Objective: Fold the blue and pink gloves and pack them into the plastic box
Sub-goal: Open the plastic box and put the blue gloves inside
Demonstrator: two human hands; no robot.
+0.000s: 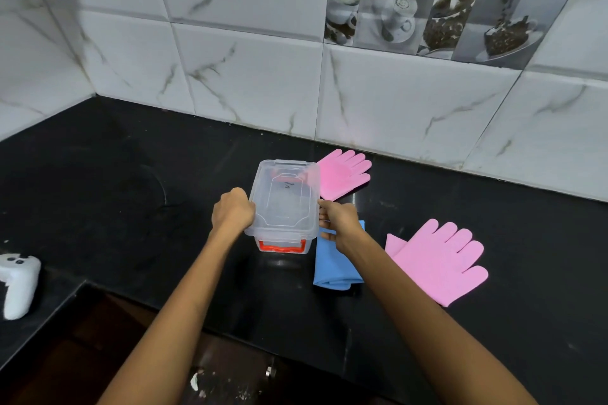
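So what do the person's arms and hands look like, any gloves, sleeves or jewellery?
Both arms are bare all the way from the bottom edge of the picture: no sleeves show. The left hand and right hand wear no gloves, and no rings, watch or bracelets can be seen on either. No markings show on the forearms or wrists.

Blue glove [335,265] fingers hidden under right hand [340,219]; far pink glove [342,174] cuff behind plastic box [284,204]; white controller [18,284] cut by left edge.

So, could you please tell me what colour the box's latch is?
Red-orange latch, seen in the head view.
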